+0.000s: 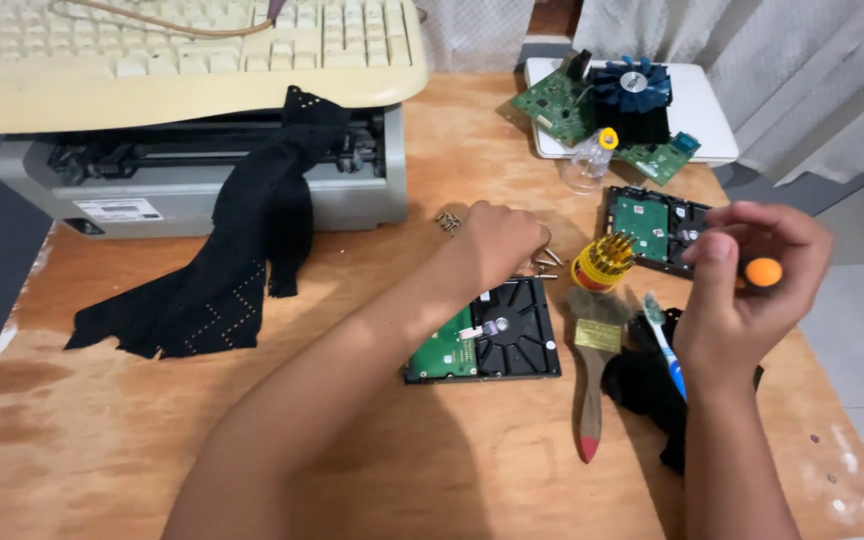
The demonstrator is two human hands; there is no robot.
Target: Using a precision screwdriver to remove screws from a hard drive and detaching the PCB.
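Screws (pixel 546 262) lie loose on wooden table (pixel 152 420), under fingertips of left hand (pixel 497 240), which curls narrow over them, pinching. Hard drive (pixel 487 335) sits just below, board up, cleared for access. Right hand (pixel 752 280) grips orange-capped screwdriver (pixel 763 272), lifted clear. Bit holder (pixel 602 260) stands between hands; paintbrush (pixel 590 380) close by.

Lit evenly and softly from above, with no hard glare on the wooden table (pixel 202 400). Soft, faint shadows beneath both forearms and beside the black cloth (pixel 242 250). Slightly motion-blurred at the right hand (pixel 752 275), its fingers (pixel 722 255) smeared around an orange tip. Sharper at the left hand (pixel 497 240) and the hard drive (pixel 487 345). Brighter and a little washed out at the pale curtain (pixel 802 80), upper right. Mildly bowed by wide-angle distortion along the keyboard (pixel 182 60), top edge.
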